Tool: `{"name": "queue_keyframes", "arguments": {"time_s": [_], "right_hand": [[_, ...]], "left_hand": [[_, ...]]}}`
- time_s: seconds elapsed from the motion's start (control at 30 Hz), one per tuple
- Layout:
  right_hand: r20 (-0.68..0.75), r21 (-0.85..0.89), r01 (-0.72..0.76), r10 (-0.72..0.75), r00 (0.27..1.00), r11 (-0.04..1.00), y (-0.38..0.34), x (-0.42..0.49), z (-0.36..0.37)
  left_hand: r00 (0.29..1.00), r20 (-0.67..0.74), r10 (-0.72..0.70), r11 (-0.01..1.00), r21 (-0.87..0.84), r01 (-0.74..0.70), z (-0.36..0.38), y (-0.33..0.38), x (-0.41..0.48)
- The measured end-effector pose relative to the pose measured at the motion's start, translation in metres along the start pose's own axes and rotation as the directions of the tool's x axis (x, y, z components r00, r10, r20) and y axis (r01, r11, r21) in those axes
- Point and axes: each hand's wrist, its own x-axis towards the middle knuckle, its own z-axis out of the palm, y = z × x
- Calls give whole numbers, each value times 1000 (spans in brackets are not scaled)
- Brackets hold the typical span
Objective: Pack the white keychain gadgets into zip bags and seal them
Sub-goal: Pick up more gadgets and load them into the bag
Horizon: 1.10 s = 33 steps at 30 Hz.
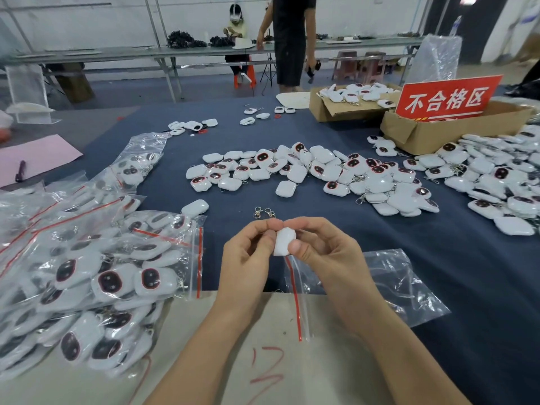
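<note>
- Your left hand (248,258) and right hand (324,252) both pinch one white keychain gadget (284,242) between thumb and fingertips. Neither hand has a finger free.
- You hold the gadget above the near part of the surface (438,331), between the two hands. Its plain white back faces you, and its long axis runs roughly away from you.
- An empty zip bag (388,285) lies flat just below the gadget and off to your right, partly under the right wrist.
- The bag's red seal strip (295,302) starts just under the gadget and runs back toward you. That puts the mouth on the bag's left edge, almost straight below what you hold. I cannot tell whether the mouth is parted.
- My judgement is that the coming move turns on this: the gadget needs to go down and rightward through that edge. The right hand is nearer the bag, and the left is nearer the mouth.
- Two loose metal clasps (263,213) lie just beyond your fingertips.
- The unpacked pile (321,171) lies further out, and the filled bags (111,276) lie to your left.
</note>
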Motion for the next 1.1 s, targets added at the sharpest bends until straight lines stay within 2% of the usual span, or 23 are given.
{"name": "queue_keyframes", "arguments": {"time_s": [0.17, 0.3, 0.37, 0.47, 0.57, 0.63, 0.7, 0.83, 0.93, 1.0, 1.1], "right_hand": [[-26, -33, 23, -24, 999, 999, -6, -1, 3], [-56, -36, 29, -31, 998, 999, -6, 0, -1], [-84, -71, 38, -44, 995, 997, -6, 2, -4], [-151, -347, 56, -115, 982, 936, -1, 4, -14], [-49, -629, 85, -149, 988, 773, 8, 2, -22], [24, -752, 98, -121, 992, 651, 13, 1, -23], [40, -806, 73, -69, 997, 587, 16, 2, -22], [19, -836, 41, -46, 999, 547, 17, 2, -21], [33, -864, 52, -48, 998, 501, 17, 2, -21], [32, -851, 49, -41, 999, 523, 16, 3, -21], [13, -818, 26, -27, 1000, 575, 14, 4, -22]], "left_hand": [[1000, 30, 1, 1000, -10, 0, 2, 3, -3], [974, 210, 83, 996, 14, -88, 2, 4, -9], [979, 177, 99, 991, 74, -113, 4, 4, -10], [990, 60, 128, 965, 225, -138, -4, 6, -3], [991, 119, -55, 925, 381, 6, -28, 11, 10], [945, 230, -235, 832, 550, 73, -40, 14, 13], [878, 307, -367, 761, 642, 94, -44, 19, 13], [770, 425, -476, 753, 649, 107, -49, 30, 11], [720, 454, -524, 803, 546, 240, -44, 31, 7], [715, 463, -524, 819, 504, 274, -36, 29, 5], [755, 440, -485, 833, 496, 246, -28, 26, 3]]}}
